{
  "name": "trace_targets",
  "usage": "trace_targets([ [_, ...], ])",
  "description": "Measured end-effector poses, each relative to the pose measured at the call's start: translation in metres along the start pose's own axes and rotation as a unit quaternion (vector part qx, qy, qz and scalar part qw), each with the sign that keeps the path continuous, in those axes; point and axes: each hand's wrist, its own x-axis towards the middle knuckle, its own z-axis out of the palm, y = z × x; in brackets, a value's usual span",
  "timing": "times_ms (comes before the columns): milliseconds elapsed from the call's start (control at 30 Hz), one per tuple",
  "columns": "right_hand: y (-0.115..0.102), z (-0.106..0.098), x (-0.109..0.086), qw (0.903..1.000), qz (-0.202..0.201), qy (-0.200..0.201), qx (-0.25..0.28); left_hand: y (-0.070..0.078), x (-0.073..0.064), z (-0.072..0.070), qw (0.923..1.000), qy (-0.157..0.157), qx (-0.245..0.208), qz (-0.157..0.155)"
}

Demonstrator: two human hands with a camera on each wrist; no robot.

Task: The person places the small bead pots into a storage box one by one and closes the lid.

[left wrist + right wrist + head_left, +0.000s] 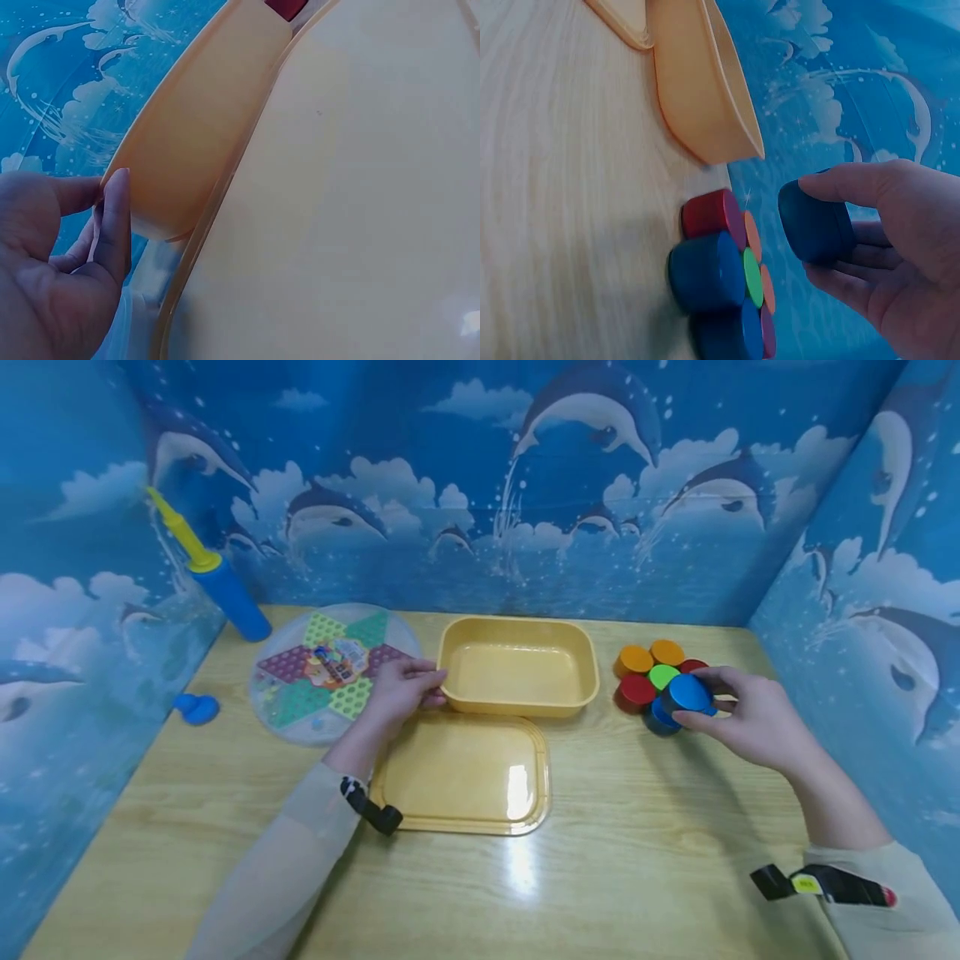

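Note:
My left hand [405,692] pinches the left rim of a yellow plastic box [517,703], whose inside is bare. In the left wrist view, thumb and fingers of that hand [71,255] clasp the box's edge [187,127]. At the right, my right hand [757,718] grips a round blue tub [687,693] between thumb and fingers. The right wrist view has this blue tub [814,225] raised off the table, apart from a cluster of similar tubs. Among that cluster are red [635,692], orange [634,660], green [663,677] and other blue tubs [660,718].
A yellow lid [465,777] lies flat in front of the box. To the left lies a round game board [300,693] in clear wrapping. A blue and yellow hand pump [225,593] leans on the left wall, near a small blue object [197,708]. Dolphin-print cloth [480,485] encloses the table.

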Motion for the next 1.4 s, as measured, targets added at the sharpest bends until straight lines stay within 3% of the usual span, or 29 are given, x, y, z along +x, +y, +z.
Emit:
trace_targets([
  [300,-0.033,0.015,0.042,0.9990,-0.022,-0.022,0.034,-0.004,0.005,0.000,0.9999,0.011,0.001,-0.009],
  [567,-0.059,0.028,0.078,0.9968,-0.010,-0.055,0.058,-0.004,0.005,-0.001,0.9997,0.015,0.010,-0.017],
  [867,-0.086,0.045,0.107,0.9891,-0.069,-0.096,0.088,-0.004,0.007,-0.002,0.9991,0.015,0.024,-0.032],
  [1400,-0.115,0.096,0.167,0.9803,-0.097,-0.153,0.078,-0.001,0.003,0.000,0.9997,0.013,0.008,-0.017],
])
